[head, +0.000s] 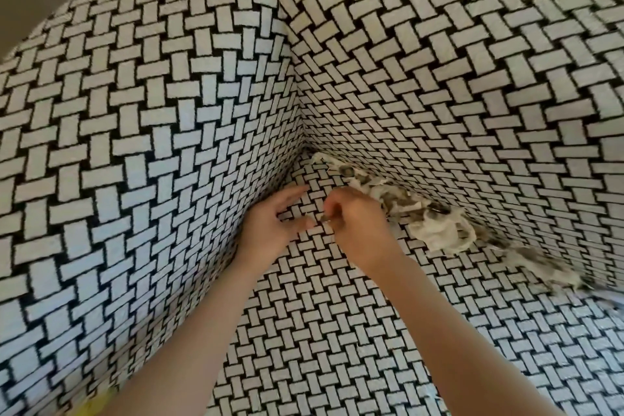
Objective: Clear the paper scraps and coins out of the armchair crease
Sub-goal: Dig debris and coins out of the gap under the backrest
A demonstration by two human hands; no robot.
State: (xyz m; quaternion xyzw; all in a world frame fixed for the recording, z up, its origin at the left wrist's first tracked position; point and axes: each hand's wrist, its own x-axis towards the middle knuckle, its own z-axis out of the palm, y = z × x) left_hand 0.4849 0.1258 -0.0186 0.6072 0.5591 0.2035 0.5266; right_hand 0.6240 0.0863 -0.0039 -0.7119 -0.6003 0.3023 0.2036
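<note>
Seat cushion (320, 331): black-and-white weave, under both forearms
Left hand (270, 223): grip spread, beside armrest (152, 145)
Right hand (354, 223): grip pinching a small piece (327, 219), blurred
Paper scraps (435, 230): heaped along back crease, just behind Right hand
Coins (346, 171): among scraps, near corner

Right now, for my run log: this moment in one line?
left hand: open, over seat | right hand: pinches small object | paper scraps and coins: in crease
</note>
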